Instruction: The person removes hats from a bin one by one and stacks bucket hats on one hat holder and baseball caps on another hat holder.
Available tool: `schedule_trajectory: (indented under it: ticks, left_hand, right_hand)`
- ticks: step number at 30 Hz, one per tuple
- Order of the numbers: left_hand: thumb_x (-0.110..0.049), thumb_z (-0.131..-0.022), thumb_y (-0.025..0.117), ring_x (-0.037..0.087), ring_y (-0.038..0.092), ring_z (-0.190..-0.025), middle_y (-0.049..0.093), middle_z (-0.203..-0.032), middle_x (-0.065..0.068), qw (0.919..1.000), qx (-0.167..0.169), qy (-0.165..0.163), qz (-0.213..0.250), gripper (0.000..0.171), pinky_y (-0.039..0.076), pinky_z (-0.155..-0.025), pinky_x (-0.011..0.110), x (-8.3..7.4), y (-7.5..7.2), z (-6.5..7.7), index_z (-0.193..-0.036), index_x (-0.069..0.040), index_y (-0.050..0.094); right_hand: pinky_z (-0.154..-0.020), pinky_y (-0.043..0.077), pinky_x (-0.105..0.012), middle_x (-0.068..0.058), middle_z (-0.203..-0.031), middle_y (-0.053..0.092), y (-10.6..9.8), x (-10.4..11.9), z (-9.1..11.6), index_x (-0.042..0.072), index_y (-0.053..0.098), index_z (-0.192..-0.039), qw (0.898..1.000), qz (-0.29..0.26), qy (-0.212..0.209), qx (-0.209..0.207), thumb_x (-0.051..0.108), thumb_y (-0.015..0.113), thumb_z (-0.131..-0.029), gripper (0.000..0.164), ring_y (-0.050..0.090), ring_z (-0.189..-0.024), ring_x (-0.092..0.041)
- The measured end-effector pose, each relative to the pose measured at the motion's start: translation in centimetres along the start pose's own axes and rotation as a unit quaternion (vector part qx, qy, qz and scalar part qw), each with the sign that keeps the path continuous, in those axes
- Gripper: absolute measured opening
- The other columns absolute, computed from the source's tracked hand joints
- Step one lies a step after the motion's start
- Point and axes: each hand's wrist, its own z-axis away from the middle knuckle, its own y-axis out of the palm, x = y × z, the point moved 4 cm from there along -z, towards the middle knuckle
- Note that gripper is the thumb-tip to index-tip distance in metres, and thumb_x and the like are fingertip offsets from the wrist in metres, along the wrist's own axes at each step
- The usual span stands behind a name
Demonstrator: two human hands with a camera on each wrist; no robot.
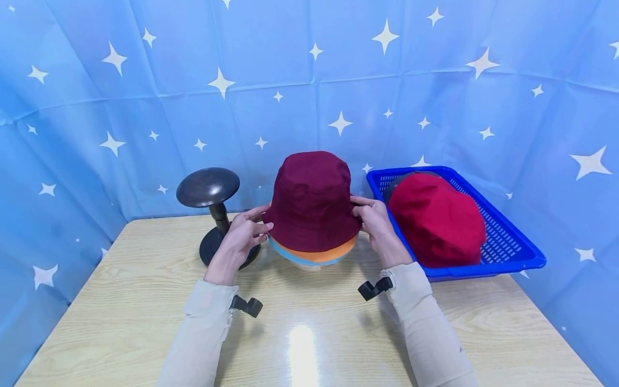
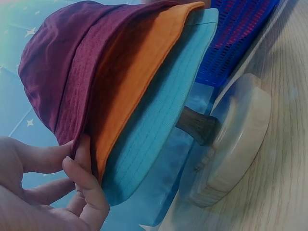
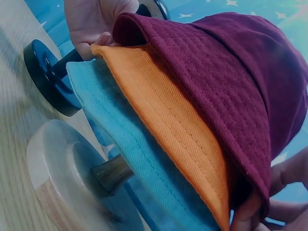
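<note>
A maroon bucket hat [image 1: 311,199] sits over an orange bucket hat [image 2: 139,72] and a light blue one [image 3: 130,125], all stacked on a stand with a round wooden base [image 2: 236,144]. My left hand [image 1: 246,234] pinches the maroon brim at its left side between thumb and fingers. On the opposite side, my right hand [image 1: 374,220] grips the same brim. In both wrist views the three brims lie one under another, maroon on top and light blue lowest. The top of the stand is hidden inside the hats.
Left of the hats stands a black hat stand [image 1: 208,188] with a domed top and round base. A blue plastic basket [image 1: 512,242] on the right holds a red hat [image 1: 435,220] and something dark behind it. A star-patterned blue curtain [image 1: 309,64] hangs behind the wooden table [image 1: 271,333].
</note>
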Motion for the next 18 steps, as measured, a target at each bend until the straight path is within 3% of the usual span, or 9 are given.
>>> schedule_trajectory:
  ticks: [5,11,18]
  left_hand:
    - [-0.002,-0.1,0.059,0.008,0.062,-0.082,0.047,-0.157,0.013,0.9999,0.003,0.002,-0.011,0.062,0.046,-0.068,0.019,0.22,0.02,-0.19,-0.159,-0.013,0.041]
    - [-0.001,-0.1,0.059,0.009,0.061,-0.081,0.047,-0.157,0.013,1.0,-0.003,0.001,-0.007,0.063,0.045,-0.065,0.019,0.51,0.09,-0.45,-0.158,-0.014,0.042]
    - [0.0,-0.099,0.06,0.011,0.062,-0.084,0.054,-0.141,0.009,0.9999,-0.012,-0.004,0.002,0.062,0.046,-0.068,0.021,0.23,0.14,-0.09,-0.156,-0.019,0.046]
  right_hand:
    - [-0.069,0.055,-0.016,-0.015,-0.146,0.053,0.06,-0.14,-0.06,0.003,0.054,-0.148,1.0,0.008,-0.001,-0.001,-0.001,0.045,-0.092,0.057,0.061,-0.089,-0.005]
    - [-0.071,0.055,-0.016,-0.015,-0.152,0.051,0.01,-0.28,0.01,0.004,0.054,-0.149,1.0,0.009,-0.001,0.001,0.0,0.045,-0.093,0.056,0.06,-0.095,-0.008]
    - [-0.071,0.054,-0.017,-0.011,-0.149,0.055,-0.06,-0.13,0.0,0.005,0.057,-0.146,1.0,0.006,0.005,-0.006,0.0,0.046,-0.092,0.056,0.06,-0.096,-0.008]
